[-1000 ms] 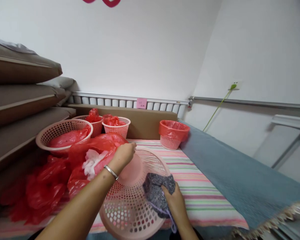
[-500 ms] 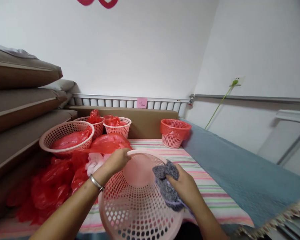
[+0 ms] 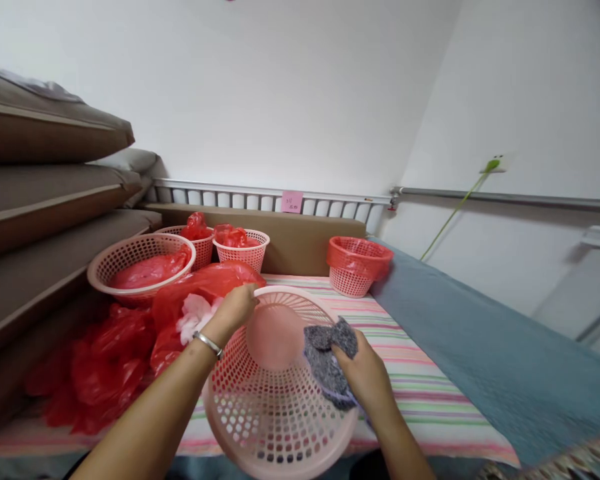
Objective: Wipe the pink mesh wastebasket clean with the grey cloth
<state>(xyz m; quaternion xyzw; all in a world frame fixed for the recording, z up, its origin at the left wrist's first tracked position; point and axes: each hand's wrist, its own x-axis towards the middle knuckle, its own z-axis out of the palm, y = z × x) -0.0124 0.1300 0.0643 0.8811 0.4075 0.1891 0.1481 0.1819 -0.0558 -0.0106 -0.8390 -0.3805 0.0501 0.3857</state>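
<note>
A pink perforated plastic basket [image 3: 280,420] lies tilted in front of me, its wide mouth facing me. My left hand [image 3: 237,307], with a silver bangle at the wrist, is closed on the far left part of its rim. In my right hand [image 3: 365,367] is a bunched grey cloth [image 3: 330,363] with a purple edge, pinched between thumb and fingers. That cloth is at the basket's right inner side; whether it presses on the wall I cannot tell.
Red plastic bags [image 3: 105,360] are heaped at left beside a stack of cushions [image 3: 55,190]. Behind are more pink baskets [image 3: 140,250] holding red bags. A basket with a red bag over its rim [image 3: 353,280] stands at back right on the striped cloth [image 3: 430,400].
The view has shifted slightly, so the background sits a little further right. The basket is tilted a bit differently, and the grey cloth remains at its right side in my right hand.
</note>
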